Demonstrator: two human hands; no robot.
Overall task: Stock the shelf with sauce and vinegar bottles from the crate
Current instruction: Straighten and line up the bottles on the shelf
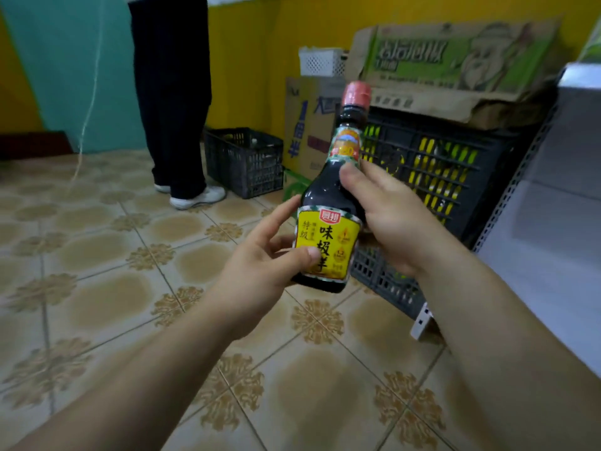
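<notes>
A dark sauce bottle (338, 193) with a yellow label and a red cap is held upright in mid-air at the centre of the head view. My left hand (260, 265) grips its lower body, thumb across the label. My right hand (387, 213) wraps the bottle's shoulder from the right, thumb on the front. Behind the bottle stands a dark plastic crate (448, 177) with yellow-green items showing through its slats. A white metal shelf (553, 203) runs along the right edge.
A person in dark trousers and white shoes (172, 102) stands at the back left. A smaller dark crate (247, 161) sits beside them. Cardboard boxes (448, 63) and a white basket (320, 61) are stacked over the big crate. The floor is patterned tile (104, 271).
</notes>
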